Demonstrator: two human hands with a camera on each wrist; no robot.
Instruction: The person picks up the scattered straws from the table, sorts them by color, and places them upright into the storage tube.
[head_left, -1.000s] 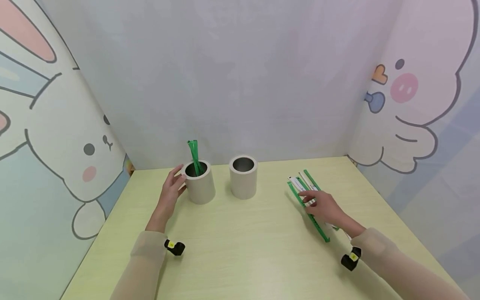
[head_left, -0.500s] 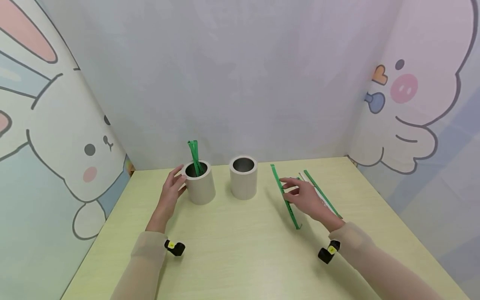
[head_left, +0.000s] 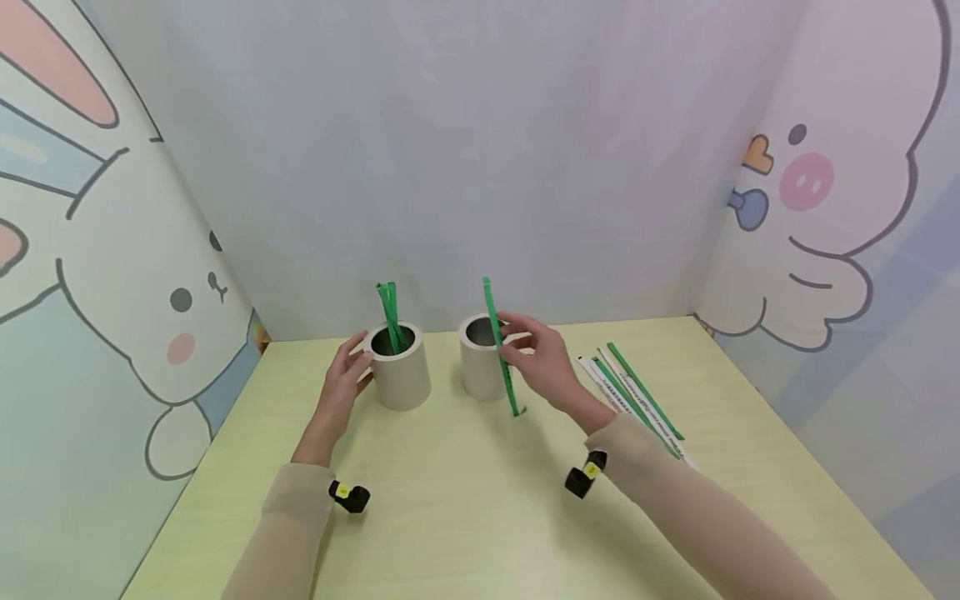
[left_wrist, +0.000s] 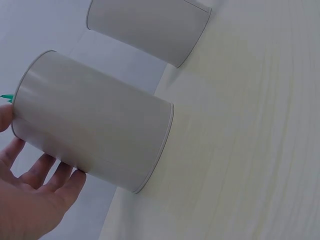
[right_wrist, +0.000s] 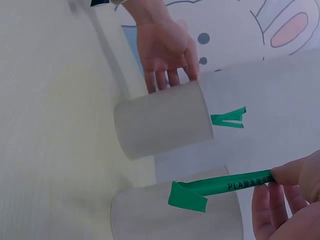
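My right hand (head_left: 549,363) pinches a green-wrapped straw (right_wrist: 225,184) between thumb and fingers, printed "PLA" and folded at its lower end. The straw slants in front of the right off-white cylindrical holder (head_left: 480,371), its upper end above the dark opening. At the left holder (head_left: 402,379), my left hand (head_left: 342,392) rests with loosely extended fingers on the side and the thumb at the rim. In the left wrist view its fingertips touch the wall of this holder (left_wrist: 95,120). Several green straws (head_left: 390,317) stand in the left holder, tops sticking out.
On the pale wooden table (head_left: 450,517), a loose row of green and white wrapped straws (head_left: 637,400) lies at the right, partly behind my right forearm. A grey back wall (head_left: 480,167) rises right behind the holders, and cartoon-printed panels (head_left: 832,242) flank both sides.
My right hand has lifted the green straw from the row on the right and carried it left to the right holder. The left hand stays at the left holder.
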